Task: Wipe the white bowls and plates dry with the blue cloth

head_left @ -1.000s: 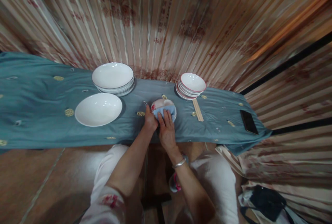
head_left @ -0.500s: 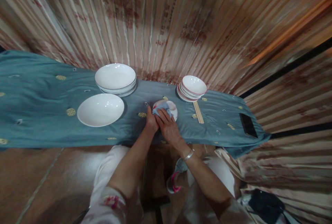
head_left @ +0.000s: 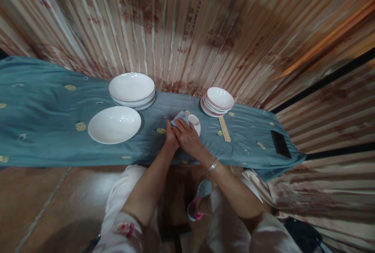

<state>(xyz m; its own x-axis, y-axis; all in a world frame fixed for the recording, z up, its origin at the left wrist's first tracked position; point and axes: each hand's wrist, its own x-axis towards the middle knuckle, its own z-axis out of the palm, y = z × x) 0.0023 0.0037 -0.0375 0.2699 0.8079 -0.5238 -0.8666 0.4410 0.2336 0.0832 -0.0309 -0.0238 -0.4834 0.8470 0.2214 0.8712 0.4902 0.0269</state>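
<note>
Your right hand [head_left: 189, 139] holds a blue cloth [head_left: 179, 119] under its fingers, against the left part of a small white dish [head_left: 197, 126]; your left hand [head_left: 172, 139] flanks that side, thumb raised, its grip hidden. The dish is over the teal tablecloth [head_left: 158, 149], between a large white bowl [head_left: 115, 125] at left and wooden chopsticks [head_left: 224, 129] at right.
</note>
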